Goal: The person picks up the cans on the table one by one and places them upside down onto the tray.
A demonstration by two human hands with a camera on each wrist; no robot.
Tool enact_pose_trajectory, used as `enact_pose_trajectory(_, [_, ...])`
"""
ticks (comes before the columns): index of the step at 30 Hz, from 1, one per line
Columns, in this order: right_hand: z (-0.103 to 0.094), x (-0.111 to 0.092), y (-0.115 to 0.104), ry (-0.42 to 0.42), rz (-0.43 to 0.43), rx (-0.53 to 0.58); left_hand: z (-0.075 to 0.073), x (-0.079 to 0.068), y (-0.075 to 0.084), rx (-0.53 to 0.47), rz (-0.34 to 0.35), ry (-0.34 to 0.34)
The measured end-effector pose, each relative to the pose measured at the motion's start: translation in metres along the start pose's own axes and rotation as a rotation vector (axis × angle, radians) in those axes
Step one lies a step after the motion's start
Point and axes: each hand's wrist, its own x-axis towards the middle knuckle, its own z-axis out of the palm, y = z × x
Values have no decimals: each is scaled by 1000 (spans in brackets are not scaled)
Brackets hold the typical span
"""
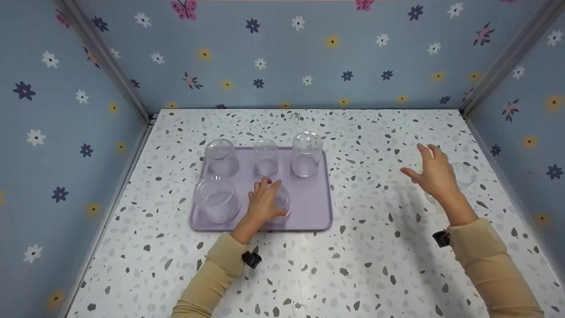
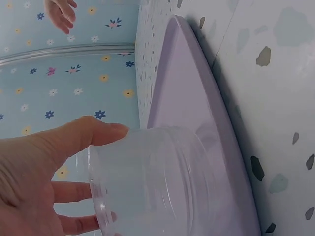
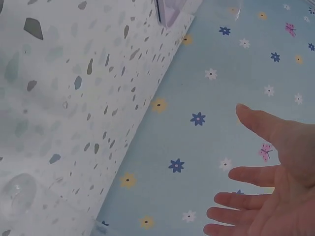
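My left hand [image 1: 263, 203] grips a clear cup [image 1: 284, 201] at the front middle of the lilac tray [image 1: 311, 205]. In the left wrist view the thumb lies on one side of the cup's rim and fingers show on the other; its far end overlaps the tray. Out to the right, my right hand [image 1: 437, 174] is raised over the table with fingers spread and nothing in it. Partly hidden behind that hand and wrist is a clear vessel [image 1: 465, 173]. The right wrist view shows a clear rounded piece [image 3: 19, 196] at lower left.
A wide clear jar [image 1: 218, 198] stands left of my left hand on the tray. Along the tray's back are a clear jar [image 1: 220, 157], a narrow glass [image 1: 266, 157] and a taller jar [image 1: 307, 154]. Flowered walls [image 1: 282, 53] enclose the speckled table [image 1: 362, 265].
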Motion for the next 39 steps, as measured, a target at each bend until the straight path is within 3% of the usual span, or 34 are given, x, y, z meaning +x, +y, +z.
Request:
enact_pose_trajectory(15, [-12, 15, 28, -119, 193, -44, -5, 9, -3, 79, -25, -62])
enact_pose_trajectory(23, [-17, 18, 41, -162, 254, -63, -4, 13, -5, 75, -65, -114])
enact_pose_trajectory(39, [-18, 17, 65, -298, 389, -40, -3, 15, -4, 84, -105, -140])
